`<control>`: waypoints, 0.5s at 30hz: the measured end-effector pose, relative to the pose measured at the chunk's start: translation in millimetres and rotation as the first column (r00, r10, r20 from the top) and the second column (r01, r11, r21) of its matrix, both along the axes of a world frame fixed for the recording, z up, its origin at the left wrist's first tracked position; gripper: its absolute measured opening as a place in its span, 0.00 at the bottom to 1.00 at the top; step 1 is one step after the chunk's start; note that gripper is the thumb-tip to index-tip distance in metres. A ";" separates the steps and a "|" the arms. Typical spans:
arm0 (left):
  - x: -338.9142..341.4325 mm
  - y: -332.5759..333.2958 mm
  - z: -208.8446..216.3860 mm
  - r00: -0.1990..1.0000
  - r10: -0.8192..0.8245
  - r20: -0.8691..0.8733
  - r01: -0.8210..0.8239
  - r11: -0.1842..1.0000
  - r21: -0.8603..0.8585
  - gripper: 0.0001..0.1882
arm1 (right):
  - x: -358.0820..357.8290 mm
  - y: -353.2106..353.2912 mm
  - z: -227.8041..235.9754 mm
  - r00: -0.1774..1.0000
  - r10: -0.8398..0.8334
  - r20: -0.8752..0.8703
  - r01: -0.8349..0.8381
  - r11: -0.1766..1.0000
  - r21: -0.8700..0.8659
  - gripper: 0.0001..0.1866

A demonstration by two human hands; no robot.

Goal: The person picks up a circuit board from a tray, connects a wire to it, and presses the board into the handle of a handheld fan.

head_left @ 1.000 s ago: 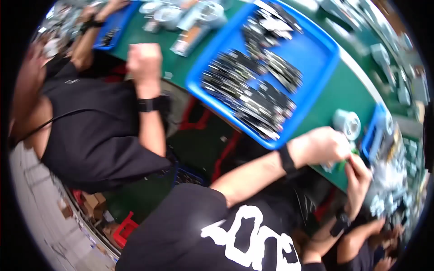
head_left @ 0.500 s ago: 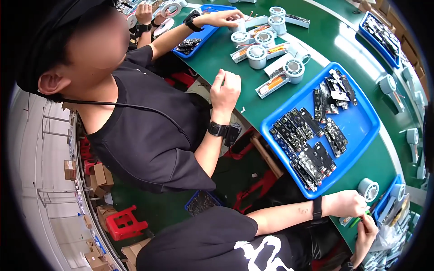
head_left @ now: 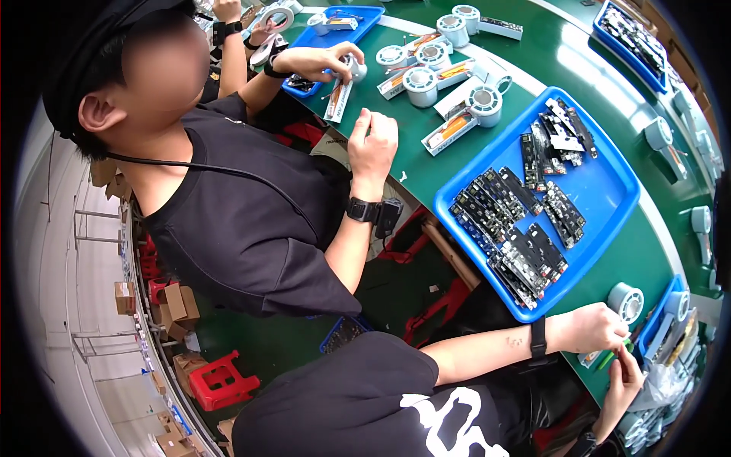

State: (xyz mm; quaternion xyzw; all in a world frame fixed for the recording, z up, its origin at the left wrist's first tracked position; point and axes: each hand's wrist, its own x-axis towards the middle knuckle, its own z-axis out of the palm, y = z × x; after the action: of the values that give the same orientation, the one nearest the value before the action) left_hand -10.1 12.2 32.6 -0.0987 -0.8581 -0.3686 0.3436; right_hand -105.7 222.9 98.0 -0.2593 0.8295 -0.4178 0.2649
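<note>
My left hand (head_left: 588,330), a dark band on its wrist, is closed, its fingertips meeting those of my right hand (head_left: 624,382). Between them shows a thin green piece (head_left: 605,359), mostly covered, its kind unclear. My right fingers are pinched by it. Just beyond my left knuckles is a pale blue round fan head (head_left: 626,302). A light end of a part (head_left: 588,358) peeks out below the left hand; whether it belongs to that fan and whether I grip it is hidden.
A blue tray (head_left: 609,221) of black circuit boards (head_left: 495,206) lies left of my hands. Several handheld fans (head_left: 483,103) stand beyond it. At right are a smaller blue tray (head_left: 656,324) and bagged parts (head_left: 662,388). A co-worker's hand (head_left: 373,148) is at the table's edge.
The co-worker's far hand has brought a fan nearer, toward the table edge. My hands stay together, shifted slightly; less of the green piece shows. The whole view has shifted a little.
</note>
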 end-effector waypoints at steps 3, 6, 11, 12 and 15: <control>1.6 3.5 15.8 0.999 -0.043 0.018 0.043 0.998 0.041 0.02 | 13.1 6.5 24.4 0.999 -0.036 -0.023 0.037 0.999 0.038 0.18; 13.7 -26.0 5.8 0.997 0.054 -0.061 -0.046 0.990 0.134 0.06 | 24.9 -49.3 4.3 0.990 -0.076 0.120 0.089 0.990 -0.106 0.15; 26.9 -30.0 11.9 0.950 0.186 0.251 -0.262 0.910 0.321 0.22 | 27.5 -73.9 13.1 0.946 -0.156 0.284 0.215 0.958 -0.190 0.17; 21.1 -19.7 15.1 0.958 0.152 0.244 -0.233 0.908 0.347 0.22 | 25.4 -67.6 18.1 0.944 -0.190 0.269 0.241 0.956 -0.168 0.17; 13.1 -7.9 22.5 0.927 0.179 0.329 -0.298 0.886 0.355 0.19 | 23.3 -62.5 23.1 0.951 -0.177 0.253 0.237 0.944 -0.228 0.16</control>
State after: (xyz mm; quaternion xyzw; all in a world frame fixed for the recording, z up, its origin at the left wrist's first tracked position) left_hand 3.0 4.4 55.0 0.1353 -0.8110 -0.5004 0.2712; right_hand -82.4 160.5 121.1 -0.1521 0.7553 -0.5739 0.2775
